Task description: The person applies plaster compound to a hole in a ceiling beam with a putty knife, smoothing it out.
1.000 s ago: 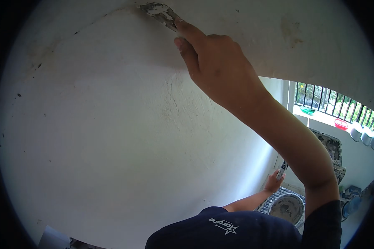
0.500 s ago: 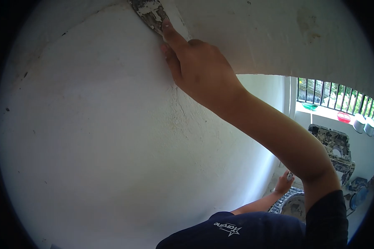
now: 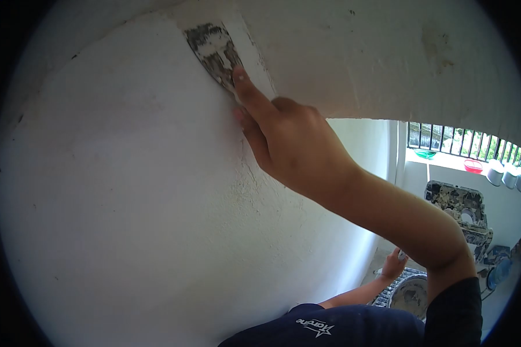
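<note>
My right hand [image 3: 298, 136] grips a putty knife [image 3: 214, 52], its fingers wrapped round the handle and one finger laid along the blade. The wide, putty-smeared blade lies against the white wall [image 3: 127, 173], near the corner with the underside of a beam [image 3: 359, 69]. A damp-looking strip shows just above the blade. Low on the right, my left hand [image 3: 393, 265] is closed on a small, light-coloured object, mostly hidden by the fingers. A round bucket [image 3: 410, 298] with grey residue stands close below that hand.
Rough, cracked plaster [image 3: 252, 188] marks the wall below my right hand. To the right are a stained plastic box [image 3: 454, 196], a blue round object [image 3: 499, 273], a window with black bars [image 3: 446, 139], and a ledge holding a green basket [image 3: 425, 154], a red basket [image 3: 473, 166] and pale cups [image 3: 495, 172].
My right hand has drawn the putty knife down along the wall, and more of the blade now shows. The whole view has shifted slightly. My left hand stays closed near the bucket.
</note>
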Motion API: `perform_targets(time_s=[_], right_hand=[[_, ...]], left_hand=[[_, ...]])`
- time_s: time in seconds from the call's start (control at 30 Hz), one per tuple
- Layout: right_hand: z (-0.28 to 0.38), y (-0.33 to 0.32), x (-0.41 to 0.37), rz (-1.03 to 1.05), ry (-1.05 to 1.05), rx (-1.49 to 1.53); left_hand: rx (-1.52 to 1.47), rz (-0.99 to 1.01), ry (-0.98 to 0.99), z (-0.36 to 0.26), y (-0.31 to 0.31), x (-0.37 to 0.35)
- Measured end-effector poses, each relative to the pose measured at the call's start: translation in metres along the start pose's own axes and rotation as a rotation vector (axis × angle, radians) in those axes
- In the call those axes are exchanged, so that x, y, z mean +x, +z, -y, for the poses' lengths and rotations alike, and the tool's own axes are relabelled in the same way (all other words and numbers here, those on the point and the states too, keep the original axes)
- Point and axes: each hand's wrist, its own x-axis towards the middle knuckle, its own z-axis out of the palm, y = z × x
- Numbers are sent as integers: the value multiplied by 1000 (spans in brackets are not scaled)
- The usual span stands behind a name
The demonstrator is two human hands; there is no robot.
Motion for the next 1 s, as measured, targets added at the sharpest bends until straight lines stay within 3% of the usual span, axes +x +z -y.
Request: perform_targets(time_s=[0.27,0.37,0.43,0.5,0.57,0.6,0.8,0.9,1.0], right_hand=[[5,-59,-23,81,107,52],[16,-75,-36,-28,80,167],[19,-81,-29,9,69,186],[19,-81,-17,42,49,147],[18,-74,0,29,51,71],[17,-69,8,26,52,29],[20,-44,31,-35,14,36],[25,-39,38,47,79,-21],[19,-24,37,-9,-6,-64]], left_hand=[[-158,-3,-107,0,1,6],[-139,202,-433,-10,-8,13],[-129,13,-181,-9,1,18],[-115,-23,-151,-11,-5,16],[-120,79,-325,-51,-33,19],[-126,5,-254,-48,-29,18],[-141,16,-284,-57,-33,23],[-123,28,-301,-62,-37,19],[-150,40,-289,-59,-38,21]])
